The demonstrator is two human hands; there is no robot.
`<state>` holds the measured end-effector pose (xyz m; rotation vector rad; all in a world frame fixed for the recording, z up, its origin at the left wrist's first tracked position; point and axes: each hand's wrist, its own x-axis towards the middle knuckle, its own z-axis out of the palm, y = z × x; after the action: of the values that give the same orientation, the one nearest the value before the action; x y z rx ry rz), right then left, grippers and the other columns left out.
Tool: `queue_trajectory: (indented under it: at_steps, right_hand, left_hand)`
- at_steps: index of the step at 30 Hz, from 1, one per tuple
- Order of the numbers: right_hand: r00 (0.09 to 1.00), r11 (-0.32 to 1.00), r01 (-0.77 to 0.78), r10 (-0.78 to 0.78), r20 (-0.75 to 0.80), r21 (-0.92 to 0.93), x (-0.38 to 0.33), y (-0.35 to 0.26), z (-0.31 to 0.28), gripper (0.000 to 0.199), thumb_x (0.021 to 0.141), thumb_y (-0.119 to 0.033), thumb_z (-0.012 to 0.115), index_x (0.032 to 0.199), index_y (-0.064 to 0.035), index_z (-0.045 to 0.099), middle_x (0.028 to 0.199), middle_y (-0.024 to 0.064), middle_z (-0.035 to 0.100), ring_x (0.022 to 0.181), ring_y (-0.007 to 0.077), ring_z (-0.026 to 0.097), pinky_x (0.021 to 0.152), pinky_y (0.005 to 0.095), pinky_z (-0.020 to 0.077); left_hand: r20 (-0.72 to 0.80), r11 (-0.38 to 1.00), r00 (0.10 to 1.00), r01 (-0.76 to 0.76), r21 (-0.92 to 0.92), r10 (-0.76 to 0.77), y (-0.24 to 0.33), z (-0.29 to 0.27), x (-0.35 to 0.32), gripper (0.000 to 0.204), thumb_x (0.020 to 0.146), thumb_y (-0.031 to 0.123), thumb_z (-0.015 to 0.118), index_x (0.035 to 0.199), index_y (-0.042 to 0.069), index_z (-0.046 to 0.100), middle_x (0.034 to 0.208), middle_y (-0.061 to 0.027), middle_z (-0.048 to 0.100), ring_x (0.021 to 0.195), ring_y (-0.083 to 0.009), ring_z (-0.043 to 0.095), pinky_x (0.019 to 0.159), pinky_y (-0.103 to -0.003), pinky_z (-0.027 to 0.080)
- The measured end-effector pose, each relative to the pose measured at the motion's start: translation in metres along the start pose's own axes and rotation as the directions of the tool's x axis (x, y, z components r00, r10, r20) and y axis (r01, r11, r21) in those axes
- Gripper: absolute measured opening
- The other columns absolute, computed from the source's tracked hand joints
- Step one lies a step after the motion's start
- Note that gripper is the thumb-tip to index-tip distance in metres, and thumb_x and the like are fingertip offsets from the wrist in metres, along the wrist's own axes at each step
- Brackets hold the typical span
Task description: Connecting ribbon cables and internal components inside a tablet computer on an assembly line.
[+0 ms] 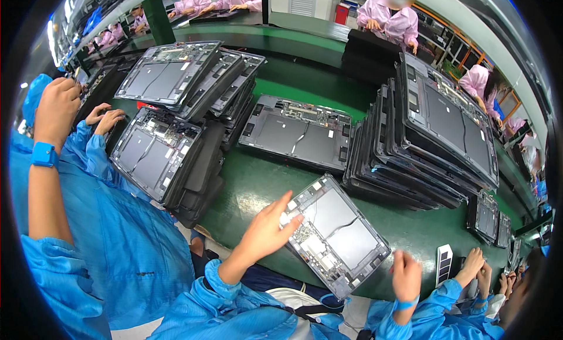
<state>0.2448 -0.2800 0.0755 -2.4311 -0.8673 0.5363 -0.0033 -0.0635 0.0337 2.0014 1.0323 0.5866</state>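
An opened laptop base (340, 231), with a bare circuit board and grey battery cells, lies tilted at the bench's near edge in front of me. My left hand (265, 229) is over its left edge, thumb and fingers spread; whether the fingertips touch the board is unclear. Just off the base's right corner, my right hand (406, 276) is raised with its fingers curled together. What those fingers hold, if anything, is too small to make out. A blue band circles my right wrist.
Tall stacks of similar bases stand at right (448, 120) and left (170, 76). Another base (299, 132) lies beyond mine on the green bench (240, 193). A co-worker in blue (111, 234) stands close at left; another person's hands (474, 264) work at right, near a white strip (444, 264).
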Motion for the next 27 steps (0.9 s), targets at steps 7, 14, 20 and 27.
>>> queue_trajectory:
  at_steps: [7, 14, 20, 27]
  right_hand:
    - [0.982, 0.986, 0.169, -0.169, -0.087, -0.018, -0.01, 0.026, 0.034, 0.044, 0.101, -0.024, 0.054, 0.126, 0.0118, 0.056, 0.108, 0.0318, 0.066, 0.101, 0.0472, 0.064, 0.089, 0.0466, 0.0503]
    - [0.892, 0.943, 0.333, -0.312, -0.326, 0.009, 0.034, 0.028, 0.021, 0.037, 0.104, -0.019, 0.047, 0.126, 0.0073, 0.06, 0.097, 0.0188, 0.062, 0.082, 0.0283, 0.06, 0.075, 0.038, 0.0489]
    - [0.985, 0.768, 0.171, -0.117, -0.127, 0.617, -0.003, 0.009, 0.025, 0.05, 0.109, -0.037, 0.028, 0.092, -0.001, 0.059, 0.088, 0.0046, 0.061, 0.065, 0.0088, 0.047, 0.059, 0.0247, 0.0404]
    - [0.83, 0.559, -0.023, -0.452, 0.328, 0.829, -0.01, -0.009, 0.061, 0.011, 0.099, -0.002, 0.054, 0.109, 0.0017, 0.052, 0.095, 0.0133, 0.068, 0.077, 0.0141, 0.063, 0.071, 0.0271, 0.0517]
  left_hand:
    - [-0.001, 0.992, 0.992, -0.123, -0.011, 0.123, 0.006, 0.005, -0.077, 0.063, 0.092, 0.024, 0.068, 0.143, -0.005, 0.046, 0.107, -0.0279, 0.069, 0.089, -0.0384, 0.072, 0.08, -0.041, 0.055]
    - [-0.097, 0.953, 0.971, -0.189, 0.238, 0.217, 0.016, 0.011, -0.094, 0.052, 0.084, 0.017, 0.074, 0.131, 0.003, 0.059, 0.135, -0.0194, 0.053, 0.119, -0.0364, 0.057, 0.095, -0.044, 0.05]
    - [0.346, 0.755, 0.764, -0.627, 0.194, 0.545, 0.008, -0.001, -0.015, 0.022, 0.084, 0.015, 0.072, 0.104, 0.011, 0.065, 0.119, -0.0073, 0.058, 0.121, -0.0311, 0.053, 0.109, -0.045, 0.039]
    - [0.385, 0.743, 0.709, -0.664, 0.083, 0.591, 0.007, 0.022, 0.004, 0.015, 0.083, 0.016, 0.069, 0.092, 0.009, 0.059, 0.102, -0.0053, 0.056, 0.107, -0.0261, 0.055, 0.106, -0.044, 0.041]
